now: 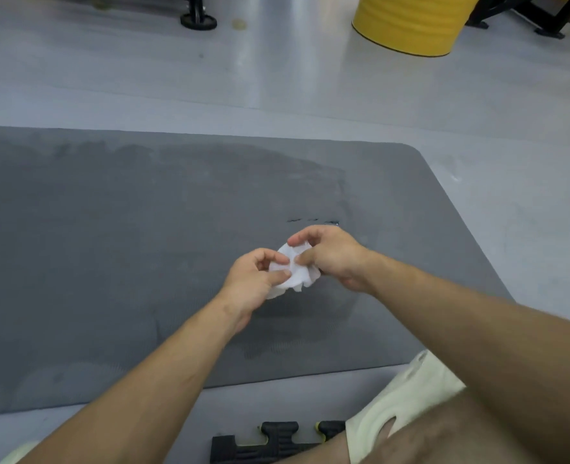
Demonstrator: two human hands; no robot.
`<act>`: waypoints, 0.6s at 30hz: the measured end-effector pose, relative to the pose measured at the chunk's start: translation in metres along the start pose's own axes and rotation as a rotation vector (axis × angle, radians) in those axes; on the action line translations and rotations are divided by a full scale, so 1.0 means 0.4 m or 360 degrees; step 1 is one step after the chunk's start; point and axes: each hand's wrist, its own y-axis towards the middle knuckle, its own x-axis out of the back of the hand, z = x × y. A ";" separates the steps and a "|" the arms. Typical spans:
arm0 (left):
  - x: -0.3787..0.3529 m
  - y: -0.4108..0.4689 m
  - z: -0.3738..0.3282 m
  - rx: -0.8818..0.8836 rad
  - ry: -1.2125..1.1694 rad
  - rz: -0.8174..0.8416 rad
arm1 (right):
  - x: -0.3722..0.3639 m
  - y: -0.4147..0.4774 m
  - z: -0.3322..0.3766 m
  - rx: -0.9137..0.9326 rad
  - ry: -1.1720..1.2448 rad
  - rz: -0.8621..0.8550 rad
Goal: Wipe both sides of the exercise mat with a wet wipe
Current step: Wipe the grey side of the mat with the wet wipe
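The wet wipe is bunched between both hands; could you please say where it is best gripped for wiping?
Probably pinch the wet wipe by its crumpled upper folds, right hand coming from above; the loose lower edge then hangs toward the mat for wiping.

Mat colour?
Dark grey, with darker damp-looking patches; the exercise mat shows best in the head view.

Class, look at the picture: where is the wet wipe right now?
In the head view, the crumpled wet wipe is near the middle, pinched between the left hand and right hand, above the grey exercise mat.
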 end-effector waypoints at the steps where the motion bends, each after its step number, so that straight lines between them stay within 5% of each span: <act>1: -0.010 0.002 -0.006 -0.0019 0.0013 0.0009 | 0.028 -0.001 0.004 0.0024 -0.0101 0.0048; 9: -0.164 0.033 -0.008 -0.0096 0.0238 0.0168 | 0.228 -0.030 -0.058 0.0030 -0.0547 0.0190; 13: -0.263 0.067 0.015 -0.0342 0.0774 0.0063 | 0.314 -0.031 -0.161 0.0069 -0.0653 0.0024; 18: -0.363 0.104 0.039 -0.0806 0.1532 -0.0019 | 0.357 0.009 -0.356 0.0261 -0.1252 -0.0367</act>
